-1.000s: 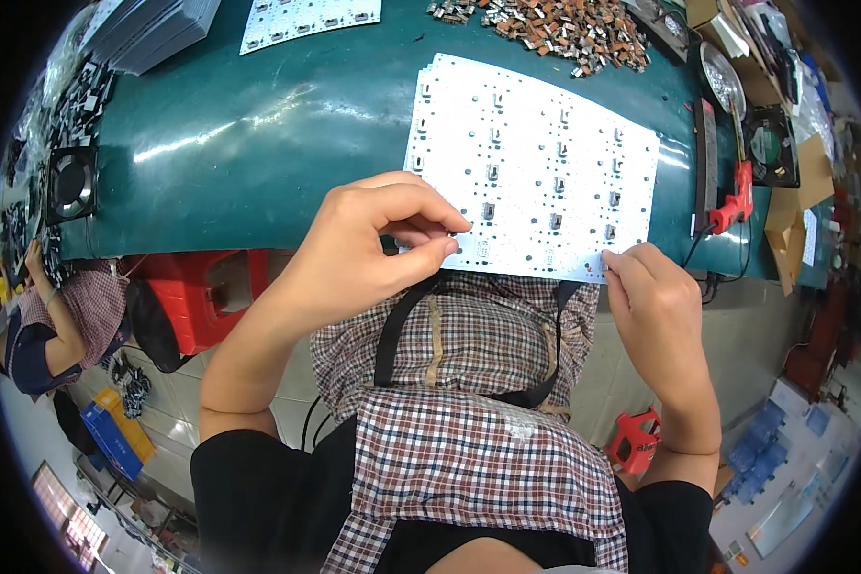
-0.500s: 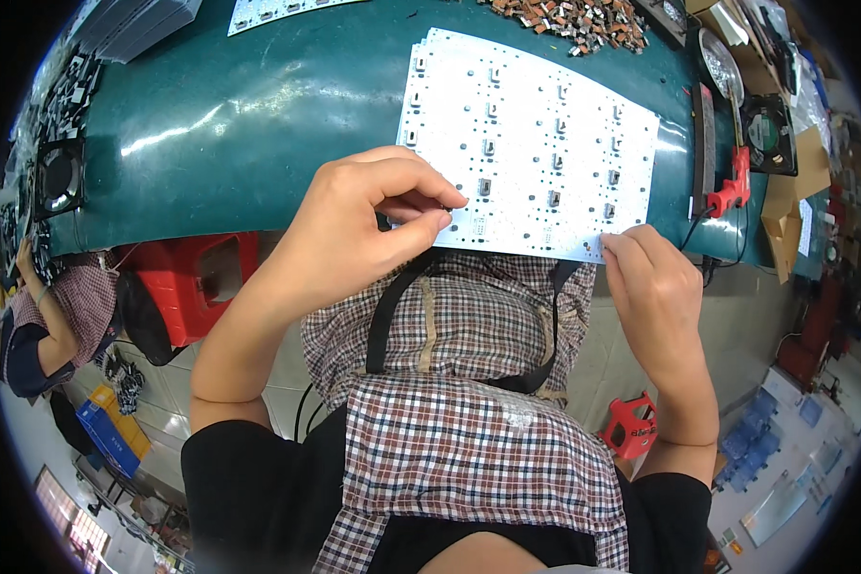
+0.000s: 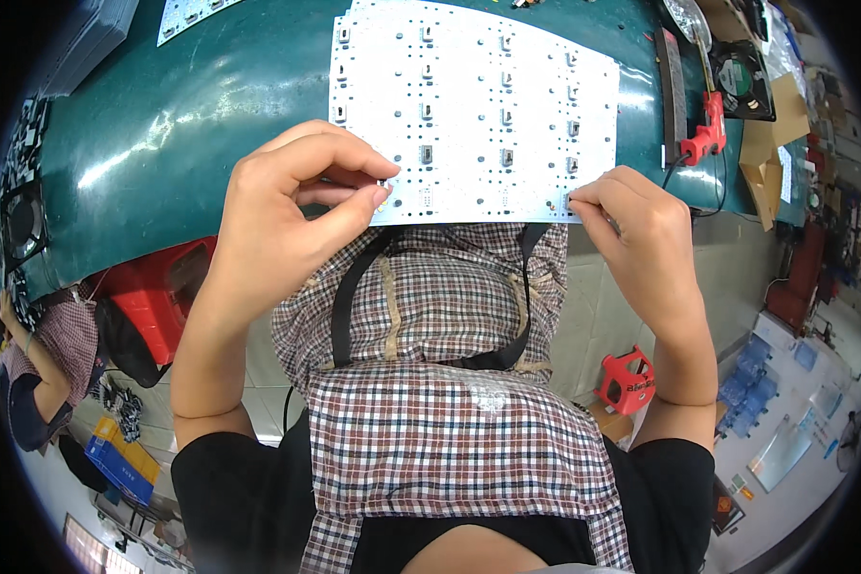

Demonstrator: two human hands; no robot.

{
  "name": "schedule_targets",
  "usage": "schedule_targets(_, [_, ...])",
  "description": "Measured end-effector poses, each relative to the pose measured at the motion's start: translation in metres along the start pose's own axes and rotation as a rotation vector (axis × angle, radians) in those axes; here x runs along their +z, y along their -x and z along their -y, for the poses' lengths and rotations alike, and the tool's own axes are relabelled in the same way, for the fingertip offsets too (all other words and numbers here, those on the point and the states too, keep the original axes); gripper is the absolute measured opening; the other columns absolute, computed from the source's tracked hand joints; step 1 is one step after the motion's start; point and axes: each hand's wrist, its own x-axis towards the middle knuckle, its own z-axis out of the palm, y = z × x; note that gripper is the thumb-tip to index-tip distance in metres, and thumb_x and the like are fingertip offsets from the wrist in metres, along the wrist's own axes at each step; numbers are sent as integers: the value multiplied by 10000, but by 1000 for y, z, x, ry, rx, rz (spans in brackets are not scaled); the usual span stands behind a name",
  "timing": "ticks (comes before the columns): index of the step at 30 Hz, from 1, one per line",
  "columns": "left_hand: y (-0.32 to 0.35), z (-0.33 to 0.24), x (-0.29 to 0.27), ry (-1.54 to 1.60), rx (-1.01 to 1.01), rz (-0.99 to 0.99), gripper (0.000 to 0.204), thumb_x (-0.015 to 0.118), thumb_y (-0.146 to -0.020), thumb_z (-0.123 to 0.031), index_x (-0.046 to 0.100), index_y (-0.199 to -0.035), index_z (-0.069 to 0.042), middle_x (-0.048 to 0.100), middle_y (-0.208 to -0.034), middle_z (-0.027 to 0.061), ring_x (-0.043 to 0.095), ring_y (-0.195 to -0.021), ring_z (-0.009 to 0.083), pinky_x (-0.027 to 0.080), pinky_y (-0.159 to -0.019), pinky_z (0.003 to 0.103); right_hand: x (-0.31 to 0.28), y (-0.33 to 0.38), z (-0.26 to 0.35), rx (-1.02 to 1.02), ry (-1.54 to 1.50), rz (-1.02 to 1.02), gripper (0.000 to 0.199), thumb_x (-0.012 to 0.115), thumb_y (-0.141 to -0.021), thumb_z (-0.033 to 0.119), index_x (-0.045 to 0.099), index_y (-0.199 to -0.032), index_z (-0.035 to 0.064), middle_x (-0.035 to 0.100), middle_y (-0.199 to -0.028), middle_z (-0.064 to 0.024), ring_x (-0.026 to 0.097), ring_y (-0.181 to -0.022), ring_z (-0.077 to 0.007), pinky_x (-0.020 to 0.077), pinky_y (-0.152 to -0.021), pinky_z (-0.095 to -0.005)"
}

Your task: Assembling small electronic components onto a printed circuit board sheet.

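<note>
A white circuit board (image 3: 464,96) with rows of small slide switches lies at the table's near edge, its lower edge over my lap. My left hand (image 3: 296,196) is over the board's near left corner, thumb and fingertips closed on a small slide switch (image 3: 383,184), partly hidden by the fingers. At the near right corner my right hand (image 3: 641,225) has its thumb and forefinger pinched together against the board. A tiny dark bit shows at those fingertips, too small to make out.
Right of the board lie a dark bar (image 3: 672,96), a red-handled soldering iron (image 3: 706,134) with its cable and a black fan (image 3: 741,78). Stacked boards (image 3: 86,38) stand far left. A red stool (image 3: 148,297) is under the table; another person's arm (image 3: 43,359) shows at left.
The whole view has shifted, so board and table sit higher and farther left. Both hands keep nearly the same places at the board. The small switch in my left fingertips now shows more clearly.
</note>
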Motion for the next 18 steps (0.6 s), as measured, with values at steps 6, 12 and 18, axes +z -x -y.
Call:
schedule_targets(6, [4,0,2,-214,173,-85,146,740,-806,71,734,-944,24,724,-916,90,723,-809,156,601,-718,266,-6,-3,-12,-40,-134,-5,93,760,-839,-18,738,-929,-14,674,-799,-109,650,-673,-207,496,-619,-297])
schedule_targets(12, [6,7,-2,-544,376,-133,164,752,-724,66,677,-840,-22,715,-897,79,715,-802,233,565,-680,308,-18,-82,-64,103,-120,-230,108,738,-903,75,749,-966,-12,722,-822,-74,679,-755,-132,515,-692,-256])
schedule_targets(18, [11,6,-1,-724,513,-173,208,774,-686,44,664,-832,-57,707,-890,63,694,-780,243,552,-652,340,2,-163,-65,84,-213,-32,132,760,-828,7,742,-955,-29,721,-796,-90,670,-728,-140,542,-680,-296])
